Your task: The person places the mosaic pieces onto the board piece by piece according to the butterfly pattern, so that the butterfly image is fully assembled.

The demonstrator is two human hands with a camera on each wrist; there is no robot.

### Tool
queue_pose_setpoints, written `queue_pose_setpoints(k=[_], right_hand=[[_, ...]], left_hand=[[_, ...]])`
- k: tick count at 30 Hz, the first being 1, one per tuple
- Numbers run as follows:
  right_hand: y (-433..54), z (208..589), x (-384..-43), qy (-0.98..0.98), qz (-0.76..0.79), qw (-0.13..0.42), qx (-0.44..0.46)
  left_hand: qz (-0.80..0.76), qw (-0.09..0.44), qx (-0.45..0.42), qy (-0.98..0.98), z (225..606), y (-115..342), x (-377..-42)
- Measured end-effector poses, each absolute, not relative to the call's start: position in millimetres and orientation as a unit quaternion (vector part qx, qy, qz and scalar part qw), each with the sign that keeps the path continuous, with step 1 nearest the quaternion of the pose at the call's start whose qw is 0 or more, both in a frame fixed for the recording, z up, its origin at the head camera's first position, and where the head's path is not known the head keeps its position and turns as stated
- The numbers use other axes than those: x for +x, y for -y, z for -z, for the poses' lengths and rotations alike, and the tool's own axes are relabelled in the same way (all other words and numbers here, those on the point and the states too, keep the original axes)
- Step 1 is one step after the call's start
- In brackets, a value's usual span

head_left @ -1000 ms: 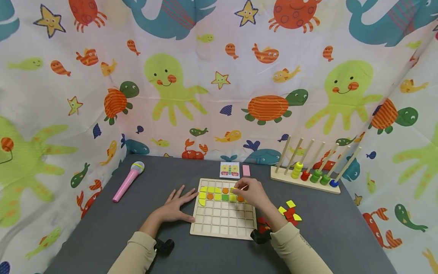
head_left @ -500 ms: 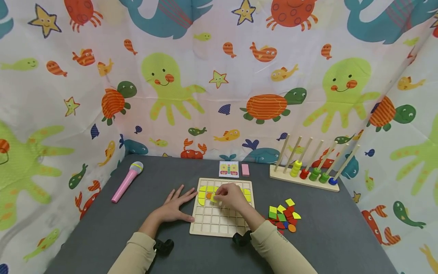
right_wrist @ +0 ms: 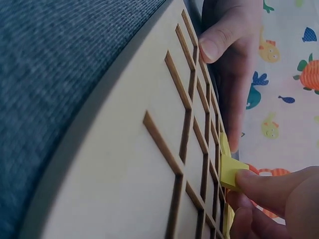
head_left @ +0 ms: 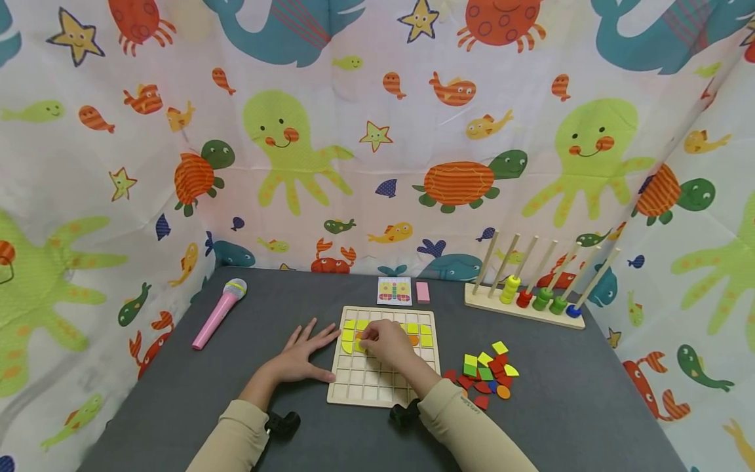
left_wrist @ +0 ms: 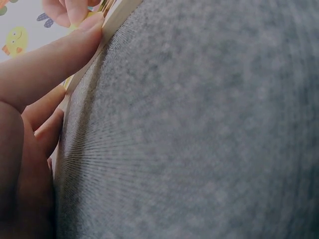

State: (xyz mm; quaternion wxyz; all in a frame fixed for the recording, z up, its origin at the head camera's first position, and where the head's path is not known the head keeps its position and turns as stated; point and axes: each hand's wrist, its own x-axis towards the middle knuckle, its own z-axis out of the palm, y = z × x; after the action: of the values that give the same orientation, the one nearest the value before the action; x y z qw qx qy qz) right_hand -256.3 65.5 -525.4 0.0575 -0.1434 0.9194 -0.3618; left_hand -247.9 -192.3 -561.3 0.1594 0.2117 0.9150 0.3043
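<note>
A wooden grid board (head_left: 371,379) lies on the dark grey tabletop, with yellow and orange tiles in its upper rows. My right hand (head_left: 386,342) pinches a yellow square tile (right_wrist: 230,172) between thumb and fingers, right over the board's left part. Beside that tile in the head view sits a yellow rounded tile (head_left: 347,348) in the leftmost column. The right hand covers the middle of the filled rows. My left hand (head_left: 301,359) rests at the board's left side with fingers spread; its thumb (left_wrist: 60,64) touches the wooden edge in the left wrist view.
Loose red, green, yellow, blue and orange tiles (head_left: 499,371) lie right of the board. Behind it are a butterfly pattern card (head_left: 394,291) and a pink block (head_left: 423,292). A wooden peg stand (head_left: 525,308) with coloured rings stands back right, a pink toy microphone (head_left: 217,317) far left.
My right hand has moved left across the board from its upper right, the yellow tile now near the left columns. The upper-right tiles and the loose pile are uncovered. The left hand stays put.
</note>
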Motion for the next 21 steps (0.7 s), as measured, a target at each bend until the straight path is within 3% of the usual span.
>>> queue_pose_setpoints(k=[21], right_hand=[[-56.5,526.4,-253.9,-0.942,0.304,0.058,-0.133]], left_hand=[[-0.298,0.153,0.224,-0.915,560.9,192.8,-248.0]])
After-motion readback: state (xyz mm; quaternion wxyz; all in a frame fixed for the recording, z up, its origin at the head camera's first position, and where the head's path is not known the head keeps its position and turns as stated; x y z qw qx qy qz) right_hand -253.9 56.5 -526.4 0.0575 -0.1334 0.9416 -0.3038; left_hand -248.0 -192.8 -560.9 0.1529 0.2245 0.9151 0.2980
